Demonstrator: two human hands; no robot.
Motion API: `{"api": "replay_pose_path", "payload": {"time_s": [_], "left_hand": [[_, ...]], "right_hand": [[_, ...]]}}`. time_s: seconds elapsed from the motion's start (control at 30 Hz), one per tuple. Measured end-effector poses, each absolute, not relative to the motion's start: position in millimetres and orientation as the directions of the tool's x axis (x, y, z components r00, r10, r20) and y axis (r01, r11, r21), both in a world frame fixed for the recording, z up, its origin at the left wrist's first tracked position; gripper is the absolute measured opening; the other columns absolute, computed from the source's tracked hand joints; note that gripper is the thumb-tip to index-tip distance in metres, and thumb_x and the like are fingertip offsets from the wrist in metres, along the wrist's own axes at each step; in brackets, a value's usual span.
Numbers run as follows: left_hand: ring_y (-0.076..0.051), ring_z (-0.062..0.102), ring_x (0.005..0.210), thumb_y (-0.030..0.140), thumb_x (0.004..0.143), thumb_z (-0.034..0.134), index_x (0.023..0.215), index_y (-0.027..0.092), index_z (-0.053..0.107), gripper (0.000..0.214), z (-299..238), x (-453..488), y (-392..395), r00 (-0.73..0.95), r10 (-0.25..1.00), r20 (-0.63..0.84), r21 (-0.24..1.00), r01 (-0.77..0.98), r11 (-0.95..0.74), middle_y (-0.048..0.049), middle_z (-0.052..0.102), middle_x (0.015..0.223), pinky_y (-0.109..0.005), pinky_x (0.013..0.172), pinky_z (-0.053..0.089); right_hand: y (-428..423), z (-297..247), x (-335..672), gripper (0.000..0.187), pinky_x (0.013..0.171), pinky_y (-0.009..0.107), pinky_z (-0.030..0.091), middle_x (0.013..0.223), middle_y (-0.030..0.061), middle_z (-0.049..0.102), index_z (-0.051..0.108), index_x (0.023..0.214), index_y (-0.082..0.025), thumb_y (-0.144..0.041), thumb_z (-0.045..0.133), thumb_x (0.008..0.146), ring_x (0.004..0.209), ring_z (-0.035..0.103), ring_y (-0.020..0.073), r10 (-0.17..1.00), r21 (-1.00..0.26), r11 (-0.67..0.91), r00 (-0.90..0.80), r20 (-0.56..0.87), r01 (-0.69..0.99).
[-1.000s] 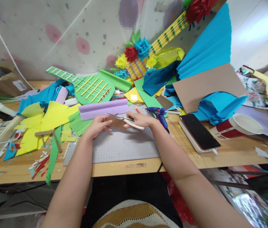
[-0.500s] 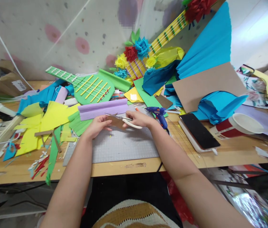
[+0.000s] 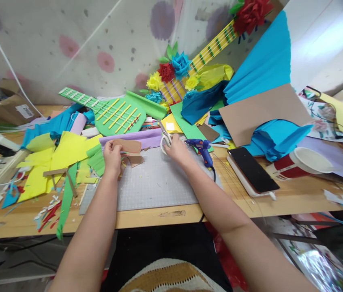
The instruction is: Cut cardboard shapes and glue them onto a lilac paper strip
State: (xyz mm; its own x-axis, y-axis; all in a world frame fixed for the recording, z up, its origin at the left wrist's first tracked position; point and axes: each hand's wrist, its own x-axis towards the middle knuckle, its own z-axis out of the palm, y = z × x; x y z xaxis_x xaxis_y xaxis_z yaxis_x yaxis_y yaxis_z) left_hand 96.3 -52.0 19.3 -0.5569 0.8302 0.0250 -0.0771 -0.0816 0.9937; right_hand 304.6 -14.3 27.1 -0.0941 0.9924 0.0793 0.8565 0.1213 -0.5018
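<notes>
Between the fingers of my left hand [image 3: 112, 156] is a brown cardboard piece [image 3: 128, 146], held above the left part of the grey cutting mat [image 3: 159, 184]. Other small cardboard scraps [image 3: 135, 159] lie just under and beside it. My right hand [image 3: 177, 150] grips white-handled scissors [image 3: 166, 140], whose blades point up and away towards the back of the table. A strip of purple crepe paper [image 3: 151, 138] lies behind both hands. Close to the right hand rests a blue hot glue gun [image 3: 202, 148].
A green paper guitar [image 3: 119, 115] and a yellow one with paper flowers [image 3: 171, 77] stand at the back. Yellow paper [image 3: 71, 148] spreads on the left. A phone [image 3: 253, 168], a paper cup [image 3: 301, 162] and a large cardboard sheet [image 3: 262, 113] are on the right.
The scissors have moved away from the cardboard, to the right, and their blades now point up and away. My left hand has shifted left with the cardboard piece; scraps show on the mat.
</notes>
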Motion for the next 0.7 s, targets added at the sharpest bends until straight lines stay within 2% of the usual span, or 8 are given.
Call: {"api": "replay_pose_path", "payload": {"time_s": [0.1,0.27,0.4,0.5,0.57,0.63,0.7], "left_hand": [[-0.009,0.053,0.058,0.02,0.061,0.052,0.09,0.02,0.049,0.029,16.2,100.5,-51.7,-0.534,0.842,0.074,0.997,0.01,-0.082,0.0008,0.055,0.083,-0.018,0.044,0.046],[-0.008,0.049,0.046,0.018,0.064,0.053,0.1,0.019,0.053,0.036,7.2,111.5,-54.1,-0.336,0.938,0.088,0.97,0.244,-0.004,-0.0004,0.056,0.083,-0.021,0.041,0.044],[-0.01,0.055,0.051,0.018,0.068,0.052,0.106,0.02,0.049,0.038,8.8,122.5,-53.8,-0.25,0.968,0.018,0.986,0.166,0.024,-0.0014,0.056,0.09,-0.027,0.048,0.05],[-0.012,0.057,0.054,0.017,0.07,0.05,0.103,0.02,0.049,0.034,13.9,127.5,-50.5,-0.221,0.972,-0.077,0.992,0.078,0.097,-0.0014,0.057,0.088,-0.03,0.052,0.051],[-0.014,0.058,0.056,0.016,0.07,0.05,0.1,0.019,0.051,0.031,15.5,128.1,-46.3,-0.202,0.976,-0.079,0.988,0.117,0.104,-0.0013,0.057,0.081,-0.032,0.054,0.051],[-0.016,0.058,0.063,0.018,0.07,0.052,0.098,0.017,0.054,0.028,15.2,126.4,-41.2,-0.17,0.985,0.004,0.977,0.209,0.032,-0.0026,0.058,0.081,-0.033,0.059,0.051],[-0.017,0.059,0.071,0.022,0.071,0.053,0.098,0.016,0.056,0.028,14.5,122.3,-36.4,-0.121,0.985,0.125,0.94,0.331,-0.078,-0.005,0.061,0.086,-0.033,0.066,0.05]], "right_hand": [[-20.1,24.6,297.4,0.032,0.076,0.033,0.04,0.11,0.0206,0.051,0.036,0.107,-0.011,-0.02,0.049,0.079,0.095,0.055,0.0272,0.989,-0.455,0.137,-0.097,0.111,0.88],[-17.4,18.8,296.2,0.025,0.08,0.034,0.039,0.113,0.0209,0.046,0.042,0.106,-0.009,-0.013,0.043,0.081,0.097,0.051,0.0269,0.981,-0.344,0.109,-0.046,0.187,0.933],[-12.3,13.9,299.9,0.023,0.085,0.037,0.038,0.112,0.0207,0.049,0.048,0.104,-0.008,-0.01,0.04,0.082,0.102,0.047,0.0273,0.978,-0.316,0.115,-0.052,0.2,0.942],[-12.7,13.6,297.5,0.021,0.09,0.039,0.036,0.11,0.0186,0.054,0.053,0.1,-0.01,-0.016,0.039,0.086,0.106,0.046,0.0264,0.934,-0.404,0.268,-0.134,0.33,0.875],[-15.0,13.3,293.2,0.021,0.091,0.036,0.037,0.107,0.0139,0.058,0.054,0.101,-0.013,-0.023,0.043,0.086,0.104,0.049,0.0227,0.888,-0.508,0.423,-0.232,0.396,0.75],[-17.3,11.1,288.5,0.024,0.083,0.031,0.041,0.099,0.008,0.062,0.053,0.104,-0.017,-0.027,0.049,0.083,0.092,0.055,0.0179,0.874,-0.625,0.485,-0.337,0.349,0.612],[-18.1,6.9,285.2,0.023,0.071,0.028,0.043,0.085,0.0029,0.064,0.053,0.099,-0.018,-0.027,0.054,0.078,0.076,0.057,0.0144,0.89,-0.719,0.43,-0.393,0.233,0.546]]}}
